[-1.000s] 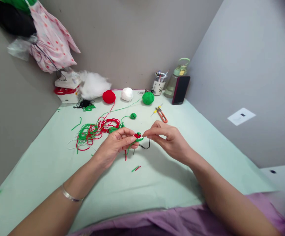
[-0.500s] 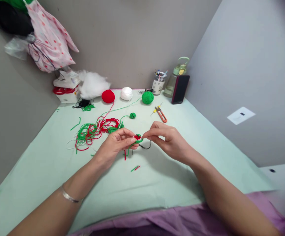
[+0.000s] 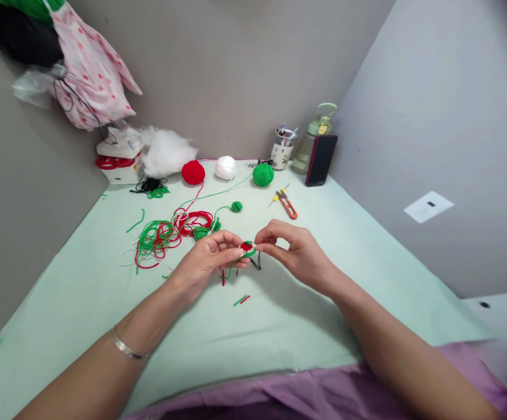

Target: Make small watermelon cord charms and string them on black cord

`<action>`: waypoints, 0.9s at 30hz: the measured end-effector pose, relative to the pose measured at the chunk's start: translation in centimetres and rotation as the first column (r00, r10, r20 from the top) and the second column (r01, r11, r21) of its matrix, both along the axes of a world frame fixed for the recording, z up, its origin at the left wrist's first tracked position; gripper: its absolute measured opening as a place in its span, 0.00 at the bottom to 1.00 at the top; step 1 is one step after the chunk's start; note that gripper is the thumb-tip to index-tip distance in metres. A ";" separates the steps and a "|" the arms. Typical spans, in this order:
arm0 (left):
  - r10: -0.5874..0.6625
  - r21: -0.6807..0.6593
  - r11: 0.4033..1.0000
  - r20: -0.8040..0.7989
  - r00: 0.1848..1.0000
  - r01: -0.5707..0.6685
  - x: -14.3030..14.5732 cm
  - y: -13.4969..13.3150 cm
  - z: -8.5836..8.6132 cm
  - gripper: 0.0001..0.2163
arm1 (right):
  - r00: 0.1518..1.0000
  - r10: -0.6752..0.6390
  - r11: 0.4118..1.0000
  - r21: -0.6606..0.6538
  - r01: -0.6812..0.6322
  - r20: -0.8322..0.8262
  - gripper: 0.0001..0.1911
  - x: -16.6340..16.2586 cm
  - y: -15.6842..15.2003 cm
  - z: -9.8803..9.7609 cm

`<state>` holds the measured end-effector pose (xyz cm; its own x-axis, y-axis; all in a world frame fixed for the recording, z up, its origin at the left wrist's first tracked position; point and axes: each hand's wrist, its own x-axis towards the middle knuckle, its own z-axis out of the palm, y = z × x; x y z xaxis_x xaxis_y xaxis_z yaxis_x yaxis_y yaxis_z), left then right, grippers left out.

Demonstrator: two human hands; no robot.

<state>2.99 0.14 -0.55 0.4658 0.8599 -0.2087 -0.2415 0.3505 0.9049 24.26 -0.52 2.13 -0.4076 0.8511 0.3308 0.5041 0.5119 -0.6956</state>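
Observation:
Between thumb and fingers, my left hand (image 3: pixel 212 256) holds a small red, white and green crochet piece (image 3: pixel 247 248) above the table. My right hand (image 3: pixel 290 248) is closed in a pinch at the piece's right edge; what sits between its fingertips is too small to make out. A black strand (image 3: pixel 257 262) hangs below the piece, and green and red yarn ends trail under my left hand. To the left lies a tangle of red, green and white yarn (image 3: pixel 161 236). A small green crocheted ball (image 3: pixel 236 207) rests behind my hands.
Red (image 3: pixel 193 172), white (image 3: pixel 226 168) and green (image 3: pixel 262 174) yarn balls line the back. Orange thread snips (image 3: pixel 287 205) lie at right, before a pen cup (image 3: pixel 282 150), bottle (image 3: pixel 306 149) and phone (image 3: pixel 321 160). White stuffing (image 3: pixel 168 153) is at back left. Yarn scraps (image 3: pixel 241 300) lie in front.
My right hand has moved slightly down and its pinch is now close against the crochet piece. The black strand has drawn in nearer to the piece. My left hand keeps its hold.

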 end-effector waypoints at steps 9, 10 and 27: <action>0.040 -0.006 0.999 0.038 0.998 -0.040 0.4 -0.3 -0.1 0.10 | 0.980 -0.063 0.912 0.410 -0.019 0.186 0.08 -1.6 -1.1 -1.2; 0.058 -0.007 0.998 0.043 0.997 -0.058 0.5 -0.3 -0.1 0.10 | 0.983 -0.051 0.902 0.430 -0.031 0.178 0.09 -1.8 -1.2 -1.2; 0.071 0.020 0.997 0.020 0.997 -0.071 0.9 -0.4 -0.4 0.09 | 0.888 -0.163 0.582 0.769 -0.264 0.429 0.10 -2.5 -2.4 -0.7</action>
